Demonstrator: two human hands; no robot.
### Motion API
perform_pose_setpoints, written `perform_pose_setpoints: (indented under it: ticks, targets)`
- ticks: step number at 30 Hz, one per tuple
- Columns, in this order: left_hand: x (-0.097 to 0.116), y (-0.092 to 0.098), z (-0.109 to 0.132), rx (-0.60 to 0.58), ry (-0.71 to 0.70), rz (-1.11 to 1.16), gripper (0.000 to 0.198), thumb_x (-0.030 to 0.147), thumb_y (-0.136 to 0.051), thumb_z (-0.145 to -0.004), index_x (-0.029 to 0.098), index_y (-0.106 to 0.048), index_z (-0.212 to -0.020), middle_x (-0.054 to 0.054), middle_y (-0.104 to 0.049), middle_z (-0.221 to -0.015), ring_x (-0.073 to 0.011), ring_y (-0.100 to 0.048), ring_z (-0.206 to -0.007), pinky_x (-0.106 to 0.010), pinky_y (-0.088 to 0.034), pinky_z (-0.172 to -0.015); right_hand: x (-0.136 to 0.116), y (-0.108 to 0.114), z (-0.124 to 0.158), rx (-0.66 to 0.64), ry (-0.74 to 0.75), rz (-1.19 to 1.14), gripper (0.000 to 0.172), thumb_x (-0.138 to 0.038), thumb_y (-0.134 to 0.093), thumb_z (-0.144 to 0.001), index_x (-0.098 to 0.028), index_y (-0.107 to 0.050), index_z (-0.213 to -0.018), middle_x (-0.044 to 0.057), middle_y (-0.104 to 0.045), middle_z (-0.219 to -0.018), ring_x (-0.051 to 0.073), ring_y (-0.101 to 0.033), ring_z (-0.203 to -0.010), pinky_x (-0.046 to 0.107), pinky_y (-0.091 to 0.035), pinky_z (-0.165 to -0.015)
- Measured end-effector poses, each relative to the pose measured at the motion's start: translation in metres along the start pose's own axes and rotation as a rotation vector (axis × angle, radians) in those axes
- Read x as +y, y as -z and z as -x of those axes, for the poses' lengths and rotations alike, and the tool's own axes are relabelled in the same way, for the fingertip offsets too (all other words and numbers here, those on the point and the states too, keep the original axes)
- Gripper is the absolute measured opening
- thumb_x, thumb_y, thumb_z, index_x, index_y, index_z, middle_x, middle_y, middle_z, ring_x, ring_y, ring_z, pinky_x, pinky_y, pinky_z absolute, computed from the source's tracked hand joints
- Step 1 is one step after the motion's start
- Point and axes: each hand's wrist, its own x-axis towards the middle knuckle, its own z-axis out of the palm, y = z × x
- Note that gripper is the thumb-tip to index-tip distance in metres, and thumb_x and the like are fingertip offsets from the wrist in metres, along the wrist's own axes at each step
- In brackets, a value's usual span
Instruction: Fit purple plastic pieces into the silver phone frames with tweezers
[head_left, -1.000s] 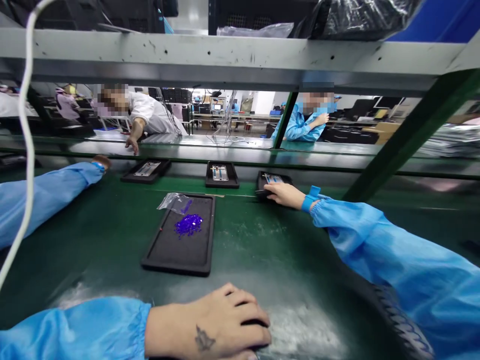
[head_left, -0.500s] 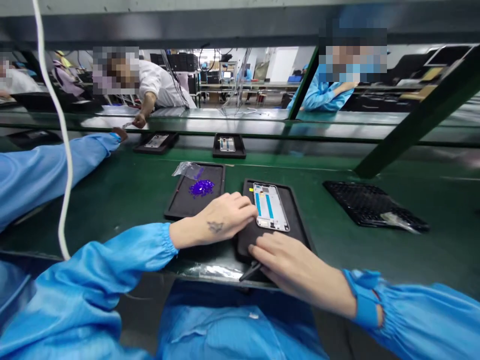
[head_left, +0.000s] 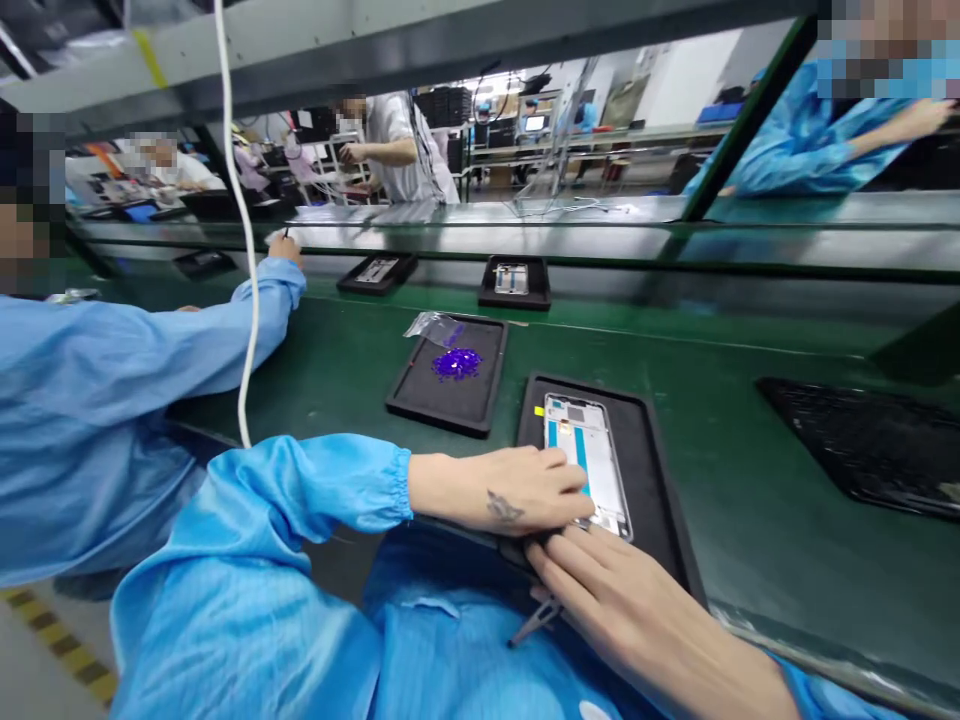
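Green tabletop (head_left: 720,430): my left hand (head_left: 529,487), pinch unclear, seemingly steadies the silver metal frame (head_left: 602,458) in its black tray (head_left: 645,480); right hand (head_left: 626,595) clasps grey tweezers (head_left: 536,621).

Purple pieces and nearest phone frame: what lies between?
In the head view: the rim of the tray under the purple pieces, a strip of green table, the rim of the near tray holding the phone frame, and a yellow tag.

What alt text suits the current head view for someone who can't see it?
A person's left hand and right hand meet at the near end of a silver frame with blue strips, lying in a black tray; the right holds a tweezer-like tool. Farther back, another tray on the green workbench holds purple pieces and a clear bag.
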Motion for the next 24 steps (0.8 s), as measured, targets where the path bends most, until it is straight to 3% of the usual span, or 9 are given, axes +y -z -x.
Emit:
perform_pose_setpoints:
  ticks: [3,5,8,10,12,15,17,24]
  targets:
    - [0.004,0.011,0.008,0.023,-0.029,0.023,0.015,0.023,-0.052,-0.099,0.016,-0.058,-0.11,-0.011,-0.058,-0.105,-0.0226,-0.052,-0.091,-0.034,-0.046,-0.073,0.006,0.014,0.004,0.1,-0.035,-0.137,0.038,-0.033,-0.049,-0.1,-0.027,-0.056,-0.137,0.012,-0.072,-0.115,0.03,-0.07,-0.101,0.046,-0.061,-0.082]
    - [-0.004,0.023,0.018,0.067,0.029,-0.023,0.016,0.024,-0.047,-0.101,0.016,-0.059,-0.108,-0.01,-0.06,-0.103,-0.022,-0.052,-0.089,-0.034,-0.046,-0.077,0.017,0.029,0.003,0.182,-0.102,-0.277,0.046,-0.035,-0.052,-0.098,-0.036,-0.052,-0.143,0.01,-0.071,-0.124,0.03,-0.071,-0.105,0.044,-0.063,-0.076]
    - [-0.035,0.042,0.045,0.197,0.368,-0.116,0.026,0.023,-0.035,-0.106,0.016,-0.06,-0.104,-0.008,-0.06,-0.097,-0.0207,-0.053,-0.088,-0.033,-0.046,-0.08,0.044,0.053,-0.008,0.289,-0.276,-0.495,0.03,-0.042,-0.056,-0.095,-0.046,-0.071,-0.12,0.005,-0.075,-0.109,0.029,-0.073,-0.092,0.042,-0.062,-0.073]
    - [-0.061,0.052,0.068,0.278,0.625,-0.12,0.024,0.022,-0.037,-0.105,0.015,-0.06,-0.103,-0.008,-0.06,-0.097,-0.0201,-0.055,-0.091,-0.031,-0.045,-0.082,0.068,0.061,-0.021,0.398,-0.483,-0.578,0.028,-0.058,-0.061,-0.089,-0.041,-0.079,-0.103,0.006,-0.074,-0.105,0.03,-0.07,-0.095,0.046,-0.058,-0.088]
    - [-0.084,0.057,0.091,0.296,0.756,-0.074,0.02,0.022,-0.042,-0.104,0.016,-0.061,-0.099,-0.006,-0.06,-0.093,-0.0186,-0.056,-0.088,-0.031,-0.045,-0.083,0.092,0.058,-0.033,0.512,-0.69,-0.673,0.041,-0.07,-0.064,-0.082,-0.035,-0.081,-0.096,0.007,-0.072,-0.107,0.026,-0.066,-0.092,0.042,-0.056,-0.087]
    - [-0.103,0.054,0.115,0.272,0.818,0.068,0.015,0.022,-0.05,-0.101,0.016,-0.062,-0.094,-0.003,-0.061,-0.088,-0.0158,-0.056,-0.082,-0.028,-0.043,-0.079,0.123,0.037,-0.042,0.654,-0.95,-1.003,0.05,-0.071,-0.074,-0.072,-0.026,-0.081,-0.095,0.006,-0.066,-0.085,0.015,-0.052,-0.067,0.028,-0.048,-0.057]
    - [-0.106,0.047,0.123,0.262,0.828,0.179,0.012,0.021,-0.052,-0.098,0.016,-0.062,-0.094,-0.002,-0.061,-0.089,-0.0144,-0.056,-0.08,-0.027,-0.043,-0.076,0.138,0.021,-0.041,0.686,-1.056,-1.19,0.054,-0.068,-0.082,-0.062,-0.023,-0.081,-0.091,0.004,-0.061,-0.074,0.012,-0.047,-0.062,0.023,-0.042,-0.049]
    - [-0.105,0.03,0.118,0.216,0.784,0.33,0.006,0.016,-0.054,-0.096,0.016,-0.06,-0.094,-0.001,-0.06,-0.092,-0.0125,-0.057,-0.081,-0.025,-0.044,-0.076,0.152,0.001,-0.031,0.613,-1.223,-1.248,0.06,-0.071,-0.087,-0.048,-0.024,-0.081,-0.085,0.007,-0.067,-0.073,0.016,-0.056,-0.066,0.024,-0.05,-0.054]
